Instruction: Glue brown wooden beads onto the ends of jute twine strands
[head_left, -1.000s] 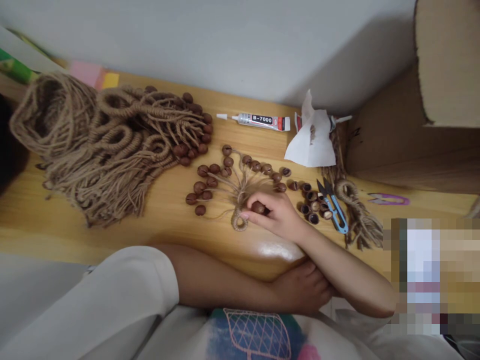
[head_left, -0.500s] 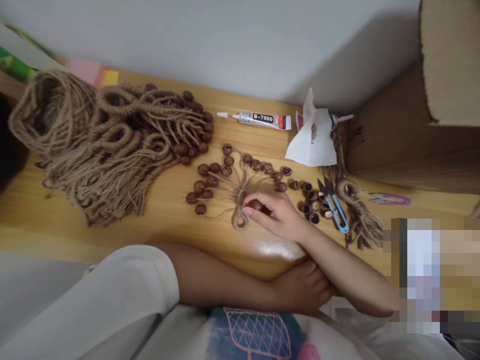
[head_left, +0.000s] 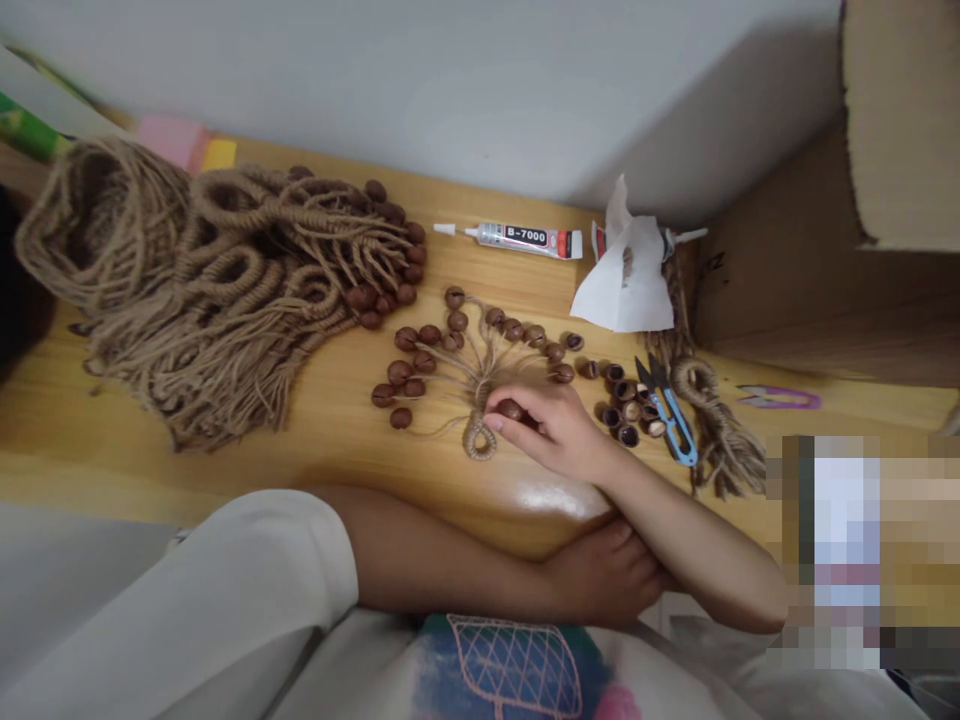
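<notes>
My right hand [head_left: 551,430] is curled loosely around a brown macadamia nut [head_left: 511,410], which shows between thumb and forefinger. The thumb tip reaches a wrapped cord loop [head_left: 480,440] lying on the table. From that loop thin strands fan out to several slit macadamia nuts [head_left: 405,372] on the left and top. My left arm crosses in front of my body; my left hand [head_left: 611,572] lies at the table's near edge under my right forearm. Its fingers are curled and partly hidden, so I cannot make out what they hold, if anything.
A pile of brown cord tassels [head_left: 247,270] covers the left. Behind lies a B-7000 glue tube [head_left: 525,237]. Rightward are torn white paper [head_left: 622,285], cracked shells [head_left: 622,395], blue thread snips [head_left: 675,425], another tassel [head_left: 720,430], purple snips [head_left: 784,398] and a cardboard box [head_left: 825,310].
</notes>
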